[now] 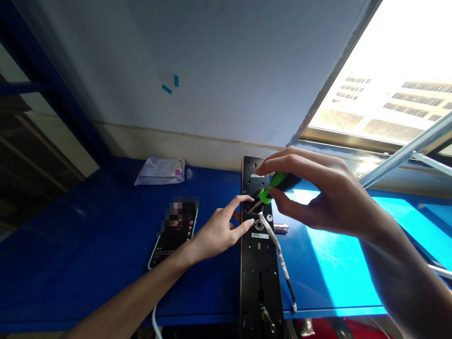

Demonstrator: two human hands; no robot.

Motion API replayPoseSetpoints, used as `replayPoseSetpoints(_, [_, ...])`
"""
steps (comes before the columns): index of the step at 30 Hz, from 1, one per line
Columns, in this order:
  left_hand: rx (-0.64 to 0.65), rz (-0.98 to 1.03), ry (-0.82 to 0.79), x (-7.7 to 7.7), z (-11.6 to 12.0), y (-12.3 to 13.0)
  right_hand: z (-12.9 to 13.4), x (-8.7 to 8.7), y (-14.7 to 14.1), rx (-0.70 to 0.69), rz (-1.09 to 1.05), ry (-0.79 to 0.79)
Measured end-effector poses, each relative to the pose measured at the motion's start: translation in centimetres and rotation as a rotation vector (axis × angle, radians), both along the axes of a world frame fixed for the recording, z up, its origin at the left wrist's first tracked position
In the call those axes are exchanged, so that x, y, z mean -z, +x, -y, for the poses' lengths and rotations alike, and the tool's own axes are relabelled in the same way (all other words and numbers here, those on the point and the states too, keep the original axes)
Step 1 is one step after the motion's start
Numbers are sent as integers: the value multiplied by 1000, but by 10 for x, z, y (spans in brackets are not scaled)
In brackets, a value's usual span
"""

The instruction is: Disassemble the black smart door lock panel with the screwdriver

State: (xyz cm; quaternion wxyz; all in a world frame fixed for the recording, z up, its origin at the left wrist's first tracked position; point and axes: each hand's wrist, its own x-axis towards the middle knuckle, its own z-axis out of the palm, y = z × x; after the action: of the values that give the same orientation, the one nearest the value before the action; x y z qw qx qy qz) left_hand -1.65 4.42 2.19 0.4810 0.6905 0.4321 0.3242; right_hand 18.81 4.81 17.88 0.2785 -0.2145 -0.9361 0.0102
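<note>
A long black door lock panel lies back side up, its near end reaching past the table's front edge. My left hand grips its left edge, with the thumb and forefinger spread over the panel's face. In my right hand is a screwdriver with a green and black handle. The tool is tilted, and its tip meets the panel close to my left forefinger. Whether a screw sits under the tip, I cannot make out. A white-wrapped cable runs out of the panel and hangs over its right side.
A phone with a lit screen lies left of my left hand, a white cord below it. Near the wall is a pale purple packet on the blue table. Metal bars and a bright window stand at right.
</note>
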Motion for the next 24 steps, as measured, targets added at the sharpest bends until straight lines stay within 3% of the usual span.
replayPoseSetpoints(8, [-3,-20,21,2,0,0,-3,-1,-2,-106,6,42])
replayPoseSetpoints(15, [-3,8,27,2,0,0,-4,4,-3,-45,-31,26])
replayPoseSetpoints(21, [-5,14,29,5,-1,1,-5,1,-2,-82,-12,76])
replayPoseSetpoints(24, [-14,8,22,5,-1,0,-5,3,-3,-83,-57,9])
